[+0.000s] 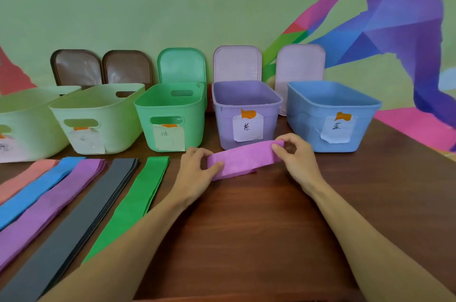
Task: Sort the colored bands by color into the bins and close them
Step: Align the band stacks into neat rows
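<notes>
Two end grips on purple band point(243, 159): left hand point(197, 166); right hand point(298, 156)

Dark wood table point(246, 227) w/ five open bins point(195, 129) (lids point(237, 64) behind), flat band stacks point(81, 215) at left

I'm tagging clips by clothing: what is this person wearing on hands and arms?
Nothing visible. The left hand and right hand are bare: no gloves, no rings. No watch or bracelet on either wrist, and the left forearm and right forearm are uncovered to the frame's edge, no sleeve in view.
</notes>
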### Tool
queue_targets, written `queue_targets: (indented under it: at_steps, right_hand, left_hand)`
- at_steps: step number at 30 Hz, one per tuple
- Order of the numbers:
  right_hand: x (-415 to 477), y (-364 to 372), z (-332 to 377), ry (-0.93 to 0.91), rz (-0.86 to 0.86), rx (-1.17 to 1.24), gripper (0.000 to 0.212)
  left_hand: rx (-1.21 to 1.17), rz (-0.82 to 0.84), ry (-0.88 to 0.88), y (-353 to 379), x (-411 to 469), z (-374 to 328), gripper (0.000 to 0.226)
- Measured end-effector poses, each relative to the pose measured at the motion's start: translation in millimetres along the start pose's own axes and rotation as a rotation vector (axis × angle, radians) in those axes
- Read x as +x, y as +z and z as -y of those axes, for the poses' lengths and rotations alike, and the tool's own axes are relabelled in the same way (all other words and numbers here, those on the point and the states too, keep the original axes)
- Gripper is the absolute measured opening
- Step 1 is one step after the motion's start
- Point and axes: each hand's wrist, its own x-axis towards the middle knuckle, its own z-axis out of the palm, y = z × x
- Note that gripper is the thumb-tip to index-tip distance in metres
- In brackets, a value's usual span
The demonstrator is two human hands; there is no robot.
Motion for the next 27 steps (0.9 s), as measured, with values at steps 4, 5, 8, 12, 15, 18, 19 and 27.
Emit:
queue_targets:
  at_steps: [4, 5, 8, 12, 15, 18, 19, 27]
  right_hand:
    - [-1, 4, 1, 0.052, 0.023, 0.063, 0.009]
    - [-2, 5, 0, 0.052, 0.012, 0.070, 0.010]
    - [-1, 5, -1, 0.076, -0.067, 0.121, 0.009]
    - [-2, 9, 7, 0.101, -0.127, 0.132, 0.005]
    - [-2, 17, 23, 0.132, -0.153, 0.220, 0.005]
    - [3, 25, 44, 0.209, -0.157, 0.453, 0.008]
    - [5, 27, 52, 0.243, -0.151, 0.541, 0.012]
    - [5, 47, 104, 0.359, -0.211, 0.772, 0.021]
  left_hand:
    - [-0.129, 0.009, 0.025, -1, -2, -2, 0.009]
    - [-0.160, 0.017, 0.024, -2, -3, -2, 0.012]
    - [-0.122, -0.003, 0.049, -4, -6, -9, 0.013]
    - [-0.079, -0.062, 0.155, -10, -8, -31, 0.007]
    - [-0.043, -0.042, 0.219, -19, -10, -46, 0.009]
    - [-0.028, -0.067, 0.261, -33, -15, -57, 0.013]
    - [-0.016, -0.086, 0.265, -39, -18, -60, 0.012]
    - [-0.011, 0.099, -0.001, -96, -34, -54, 0.035]
